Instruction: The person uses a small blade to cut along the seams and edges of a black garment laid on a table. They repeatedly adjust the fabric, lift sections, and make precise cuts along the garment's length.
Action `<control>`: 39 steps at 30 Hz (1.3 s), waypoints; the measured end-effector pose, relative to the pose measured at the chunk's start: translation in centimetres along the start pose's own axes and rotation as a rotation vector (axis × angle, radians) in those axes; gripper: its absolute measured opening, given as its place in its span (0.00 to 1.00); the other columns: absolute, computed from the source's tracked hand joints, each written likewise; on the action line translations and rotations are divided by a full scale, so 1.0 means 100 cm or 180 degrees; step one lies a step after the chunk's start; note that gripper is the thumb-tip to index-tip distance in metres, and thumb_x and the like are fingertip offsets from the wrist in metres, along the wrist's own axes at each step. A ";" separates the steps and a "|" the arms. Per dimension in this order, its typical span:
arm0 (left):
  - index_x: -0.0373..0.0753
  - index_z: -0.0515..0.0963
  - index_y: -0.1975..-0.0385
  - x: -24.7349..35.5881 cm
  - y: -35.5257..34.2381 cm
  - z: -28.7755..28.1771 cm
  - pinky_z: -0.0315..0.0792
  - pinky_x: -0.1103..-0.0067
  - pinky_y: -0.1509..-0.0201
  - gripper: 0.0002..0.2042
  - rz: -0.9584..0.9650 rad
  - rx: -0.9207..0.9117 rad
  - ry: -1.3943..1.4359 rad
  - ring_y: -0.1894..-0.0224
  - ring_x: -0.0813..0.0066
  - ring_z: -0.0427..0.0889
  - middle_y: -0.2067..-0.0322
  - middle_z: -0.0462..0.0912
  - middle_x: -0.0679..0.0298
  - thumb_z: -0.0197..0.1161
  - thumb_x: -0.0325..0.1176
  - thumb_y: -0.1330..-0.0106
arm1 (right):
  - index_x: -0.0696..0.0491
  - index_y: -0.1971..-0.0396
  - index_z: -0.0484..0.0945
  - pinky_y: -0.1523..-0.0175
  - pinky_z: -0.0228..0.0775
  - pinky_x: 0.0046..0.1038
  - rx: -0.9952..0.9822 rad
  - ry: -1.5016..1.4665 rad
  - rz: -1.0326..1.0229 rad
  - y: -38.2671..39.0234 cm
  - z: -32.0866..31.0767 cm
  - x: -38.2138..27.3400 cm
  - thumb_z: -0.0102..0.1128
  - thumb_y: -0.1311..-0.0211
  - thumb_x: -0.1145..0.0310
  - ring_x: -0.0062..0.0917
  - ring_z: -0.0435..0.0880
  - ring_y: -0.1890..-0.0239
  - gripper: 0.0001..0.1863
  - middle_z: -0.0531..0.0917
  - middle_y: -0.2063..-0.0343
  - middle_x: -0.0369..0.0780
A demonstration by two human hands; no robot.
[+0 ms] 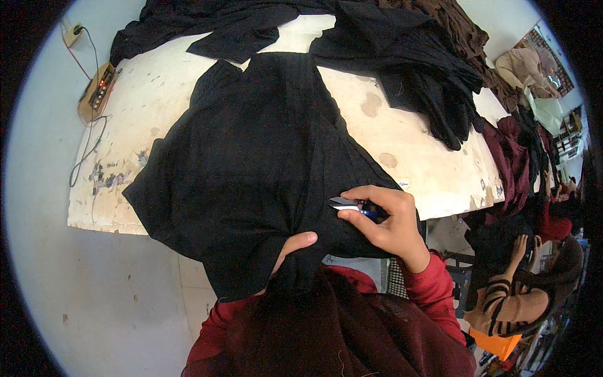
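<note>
Black cloth (251,144) under the fingers, spilling over the table (389,138) beyond; left hand (292,247) thumb on top, likely steadying it, other fingers hidden, can't tell grip; right hand (396,226) pinched round snips (344,206), blades leftward of fingertips, probably for control

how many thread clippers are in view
1: the thread clippers held in the right hand, over the black cloth. Any others beneath the cloth would be hidden.
</note>
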State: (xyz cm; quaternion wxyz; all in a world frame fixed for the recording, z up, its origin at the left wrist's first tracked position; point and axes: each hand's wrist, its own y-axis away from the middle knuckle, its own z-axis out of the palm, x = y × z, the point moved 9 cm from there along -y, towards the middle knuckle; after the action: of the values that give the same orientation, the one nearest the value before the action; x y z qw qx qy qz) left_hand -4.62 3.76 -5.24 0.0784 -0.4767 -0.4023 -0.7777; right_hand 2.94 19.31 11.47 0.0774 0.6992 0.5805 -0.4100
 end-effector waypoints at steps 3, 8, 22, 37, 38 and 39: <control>0.30 0.65 0.42 0.001 0.001 -0.002 0.60 0.71 0.36 0.34 0.0030 0.0053 -0.0066 0.42 0.60 0.69 0.43 0.69 0.50 0.68 0.43 0.45 | 0.52 0.68 0.84 0.74 0.72 0.23 0.0034 0.0063 -0.0095 -0.004 0.001 -0.003 0.71 0.50 0.63 0.28 0.84 0.79 0.11 0.86 0.75 0.40; 0.30 0.64 0.41 0.004 0.001 -0.004 0.57 0.71 0.34 0.36 0.0087 0.0149 -0.0200 0.40 0.59 0.67 0.41 0.67 0.50 0.68 0.45 0.45 | 0.52 0.68 0.84 0.74 0.72 0.23 0.0101 0.0133 -0.0222 -0.005 0.003 -0.002 0.71 0.50 0.63 0.26 0.84 0.79 0.11 0.86 0.74 0.39; 0.30 0.59 0.37 0.019 0.013 0.004 0.50 0.70 0.28 0.42 0.0378 0.0110 -0.0608 0.34 0.58 0.61 0.36 0.62 0.50 0.71 0.48 0.46 | 0.59 0.78 0.81 0.74 0.63 0.20 0.0046 -0.0709 0.1455 0.005 0.035 0.026 0.69 0.46 0.66 0.15 0.73 0.81 0.11 0.80 0.83 0.36; 0.29 0.55 0.35 0.020 0.020 -0.014 0.47 0.69 0.26 0.50 0.0246 0.1072 -0.0498 0.32 0.54 0.56 0.33 0.56 0.49 0.77 0.46 0.53 | 0.56 0.60 0.80 0.59 0.66 0.17 0.0038 -0.1852 0.1096 0.009 0.034 0.033 0.70 0.47 0.71 0.16 0.77 0.68 0.14 0.82 0.69 0.34; 0.28 0.55 0.34 0.019 0.021 -0.015 0.46 0.68 0.26 0.50 0.0206 0.1108 -0.0490 0.32 0.54 0.56 0.33 0.56 0.48 0.77 0.46 0.54 | 0.57 0.58 0.80 0.53 0.67 0.19 0.0313 -0.1206 0.0855 0.007 0.016 0.025 0.72 0.49 0.71 0.18 0.78 0.64 0.17 0.83 0.67 0.34; 0.28 0.54 0.34 0.018 0.022 -0.016 0.46 0.68 0.26 0.51 0.0175 0.1141 -0.0481 0.32 0.53 0.56 0.33 0.56 0.48 0.78 0.46 0.55 | 0.53 0.56 0.81 0.57 0.71 0.20 0.0387 -0.0478 0.0376 0.001 0.001 0.012 0.74 0.52 0.66 0.17 0.79 0.65 0.21 0.83 0.69 0.36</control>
State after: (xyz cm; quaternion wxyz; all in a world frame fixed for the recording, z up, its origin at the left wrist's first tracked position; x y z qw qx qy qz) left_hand -5.53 1.62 -2.90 0.1529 -0.5228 -0.5260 -0.6532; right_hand 2.96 20.13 10.51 0.1021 0.7029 0.5049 -0.4904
